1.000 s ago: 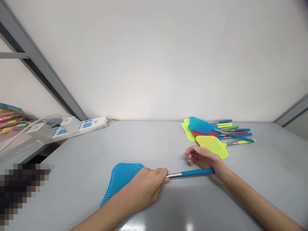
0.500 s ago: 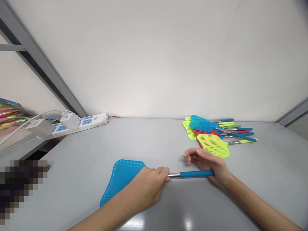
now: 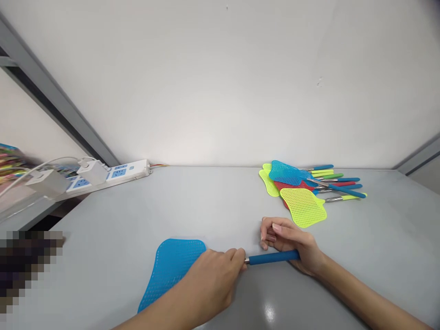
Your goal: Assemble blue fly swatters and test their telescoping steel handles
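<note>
A blue fly swatter (image 3: 173, 261) with a perforated head lies across the front of the grey table. My left hand (image 3: 218, 279) is closed round its metal shaft, and the forearm covers part of the head. To the right of that fist, the blue grip (image 3: 273, 257) points towards my right hand (image 3: 288, 243). The grip's end meets the palm near the base of the thumb. Loosely curled, the fingers of this hand do not wrap the grip. Behind it lies a pile of swatters, with a yellow-green one (image 3: 304, 207) nearest and a blue one (image 3: 285, 173) on top.
At the left edge of the table (image 3: 113, 220) lies a white power strip (image 3: 137, 169) with two white plugs (image 3: 92, 172) and a cable. Colourful packed goods (image 3: 12, 165) are beyond it. A pale wall (image 3: 206, 91) closes off the back. A blurred-out patch covers the lower left.
Less bare metal shows between my left fist and the blue grip. My right hand has shifted slightly left with the grip's end at its palm. The view has tilted a little.
</note>
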`<state>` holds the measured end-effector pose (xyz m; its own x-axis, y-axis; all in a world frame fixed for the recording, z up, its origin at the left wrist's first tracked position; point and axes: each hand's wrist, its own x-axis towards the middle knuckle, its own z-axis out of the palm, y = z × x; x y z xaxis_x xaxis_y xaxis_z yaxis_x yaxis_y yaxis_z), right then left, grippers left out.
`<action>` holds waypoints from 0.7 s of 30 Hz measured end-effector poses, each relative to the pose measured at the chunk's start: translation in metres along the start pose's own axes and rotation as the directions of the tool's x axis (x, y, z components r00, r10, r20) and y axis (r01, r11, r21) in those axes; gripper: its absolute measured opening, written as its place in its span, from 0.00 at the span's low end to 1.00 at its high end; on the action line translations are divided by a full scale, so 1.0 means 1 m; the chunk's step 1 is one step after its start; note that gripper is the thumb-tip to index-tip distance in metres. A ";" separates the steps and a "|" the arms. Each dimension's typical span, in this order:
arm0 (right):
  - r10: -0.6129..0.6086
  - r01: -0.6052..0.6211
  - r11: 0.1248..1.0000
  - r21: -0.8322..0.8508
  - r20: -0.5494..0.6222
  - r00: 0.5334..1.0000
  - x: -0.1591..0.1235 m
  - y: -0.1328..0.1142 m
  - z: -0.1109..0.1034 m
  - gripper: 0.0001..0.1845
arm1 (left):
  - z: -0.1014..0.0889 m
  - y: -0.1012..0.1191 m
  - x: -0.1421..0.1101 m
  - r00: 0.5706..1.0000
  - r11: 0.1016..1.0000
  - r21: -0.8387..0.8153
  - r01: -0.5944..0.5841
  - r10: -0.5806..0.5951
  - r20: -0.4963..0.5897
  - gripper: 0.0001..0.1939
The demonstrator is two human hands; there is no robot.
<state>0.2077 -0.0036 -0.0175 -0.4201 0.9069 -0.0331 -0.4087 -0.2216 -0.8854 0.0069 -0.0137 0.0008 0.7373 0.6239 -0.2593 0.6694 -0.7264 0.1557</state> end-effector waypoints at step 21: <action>0.225 -0.165 0.841 -0.515 0.056 0.973 0.001 -0.012 0.004 0.14 | -0.006 -0.020 0.005 0.957 0.996 -0.003 -0.091 0.087 -0.276 0.13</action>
<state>0.2088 -0.0011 -0.0054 -0.5463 0.8120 -0.2054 0.1424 -0.1516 -0.9781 -0.0025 0.0054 0.0025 0.7891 0.6137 0.0284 0.5996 -0.7794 0.1817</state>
